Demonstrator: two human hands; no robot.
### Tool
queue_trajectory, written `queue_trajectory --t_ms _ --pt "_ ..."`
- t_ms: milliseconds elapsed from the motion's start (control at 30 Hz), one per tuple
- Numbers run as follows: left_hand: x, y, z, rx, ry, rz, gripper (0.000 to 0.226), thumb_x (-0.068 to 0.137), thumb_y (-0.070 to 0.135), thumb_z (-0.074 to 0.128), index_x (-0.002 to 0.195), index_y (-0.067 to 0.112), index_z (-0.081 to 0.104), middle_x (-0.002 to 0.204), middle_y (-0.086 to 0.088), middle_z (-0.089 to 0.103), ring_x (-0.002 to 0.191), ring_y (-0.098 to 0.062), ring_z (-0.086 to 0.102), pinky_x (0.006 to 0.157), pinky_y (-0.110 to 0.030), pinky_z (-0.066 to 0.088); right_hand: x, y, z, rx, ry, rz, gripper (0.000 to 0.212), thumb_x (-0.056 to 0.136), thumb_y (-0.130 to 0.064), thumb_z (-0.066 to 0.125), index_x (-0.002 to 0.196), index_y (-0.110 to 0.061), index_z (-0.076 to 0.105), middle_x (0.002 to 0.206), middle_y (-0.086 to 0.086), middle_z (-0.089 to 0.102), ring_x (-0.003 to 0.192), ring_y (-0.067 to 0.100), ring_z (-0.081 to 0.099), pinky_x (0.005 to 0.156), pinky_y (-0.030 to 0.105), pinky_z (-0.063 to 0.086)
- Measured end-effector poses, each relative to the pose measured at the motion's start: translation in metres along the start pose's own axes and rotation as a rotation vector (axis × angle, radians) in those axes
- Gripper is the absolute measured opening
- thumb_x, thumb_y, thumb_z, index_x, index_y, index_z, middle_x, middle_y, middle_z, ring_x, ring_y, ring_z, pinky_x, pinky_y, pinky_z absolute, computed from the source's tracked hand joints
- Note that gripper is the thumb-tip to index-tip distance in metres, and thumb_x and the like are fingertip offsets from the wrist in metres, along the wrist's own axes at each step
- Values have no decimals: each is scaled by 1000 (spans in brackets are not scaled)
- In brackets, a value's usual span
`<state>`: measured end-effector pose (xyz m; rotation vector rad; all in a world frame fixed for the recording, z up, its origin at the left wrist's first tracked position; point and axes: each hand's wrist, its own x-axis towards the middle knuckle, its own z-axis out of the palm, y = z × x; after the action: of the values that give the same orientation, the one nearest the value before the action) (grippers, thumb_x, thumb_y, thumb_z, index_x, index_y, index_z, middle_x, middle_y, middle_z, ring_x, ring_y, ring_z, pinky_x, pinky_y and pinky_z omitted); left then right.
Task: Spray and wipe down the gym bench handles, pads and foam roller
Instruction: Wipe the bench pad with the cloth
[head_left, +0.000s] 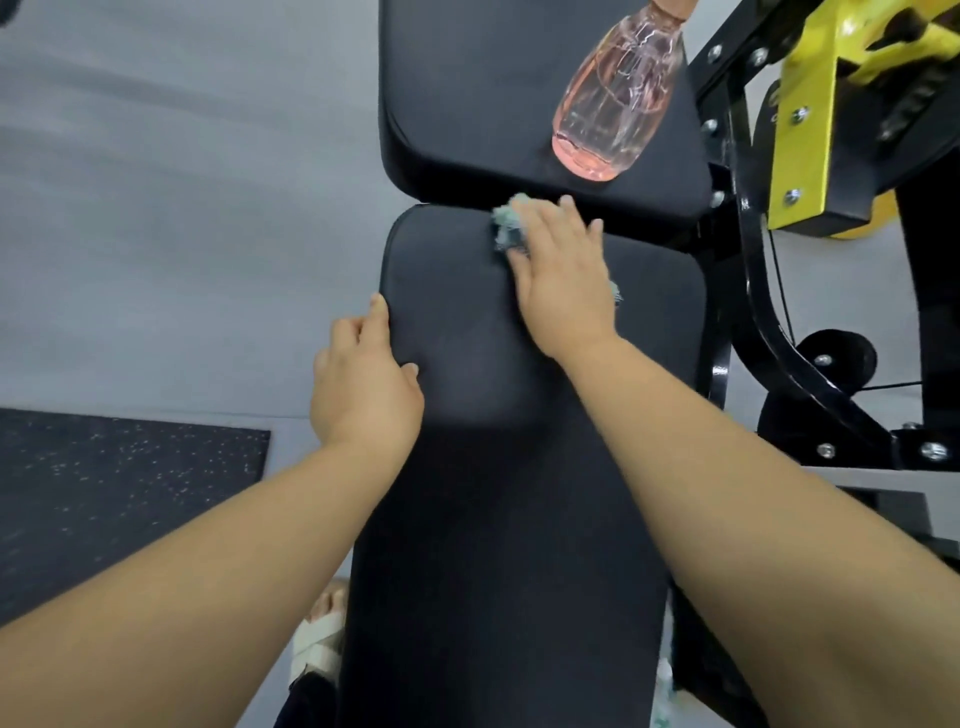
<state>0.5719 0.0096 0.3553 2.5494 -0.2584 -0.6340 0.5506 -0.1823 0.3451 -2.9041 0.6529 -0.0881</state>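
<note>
Black bench pads (498, 322), pink-tinted clear bottle (613, 98), grey-green cloth (506, 223), yellow frame plate (810, 119), white-speckled black mat (104, 499)

A gym: padded bench (498, 467), steel machine frame (779, 353), rubber mat (104, 493)

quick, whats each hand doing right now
Left hand: open, resting on the left edge of the near pad.
Right hand: open, fingers flat, pressing the cloth onto that pad.
</note>
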Motion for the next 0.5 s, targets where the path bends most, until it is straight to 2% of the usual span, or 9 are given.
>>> queue_trajectory --t_ms 133,233,300,367,433,500 --pt "2 4 -3 24 -29 -4 65 94 21 51 148 24 16 141 -1 30 121 -28 38 74 -33 34 -8 72 -26 13 39 407 36 101 -23 36 128 -1 45 136 14 44 141 34 19 113 49 11" --pt "5 5 -5 51 -26 5 63 94 21 52 147 24 19 140 -1 32 118 -28 41 72 -34 35 -8 57 -19 16 97 622 46 101 -27 34 141 -5 33 150 9 30 144 33 9 114 49 8" --pt "5 6 -4 57 -22 -4 63 94 21 52 147 24 19 139 0 32 116 -28 41 70 -34 34 -7 23 -7 10 126 665 53 101 -32 33 148 -10 22 157 7 16 145 29 5 115 46 4" --pt "4 6 -3 61 -16 -4 63 94 21 52 147 24 19 140 -1 32 116 -28 42 71 -34 34 -12 -15 9 24 154 526 57 99 -34 36 149 -12 20 158 7 13 145 30 6 116 44 4" --pt "3 5 -2 66 -13 0 63 94 21 52 148 24 18 140 -2 32 117 -28 42 71 -34 34 -29 -49 23 27 162 280 59 96 -37 36 147 -10 26 155 10 21 143 35 14 114 47 8" --pt "2 5 -1 66 -7 5 65 94 23 52 148 24 17 141 -3 32 119 -28 41 72 -35 34 -50 -62 31 21 97 -14 59 91 -37 35 144 -10 36 151 11 31 140 38 24 112 48 17"
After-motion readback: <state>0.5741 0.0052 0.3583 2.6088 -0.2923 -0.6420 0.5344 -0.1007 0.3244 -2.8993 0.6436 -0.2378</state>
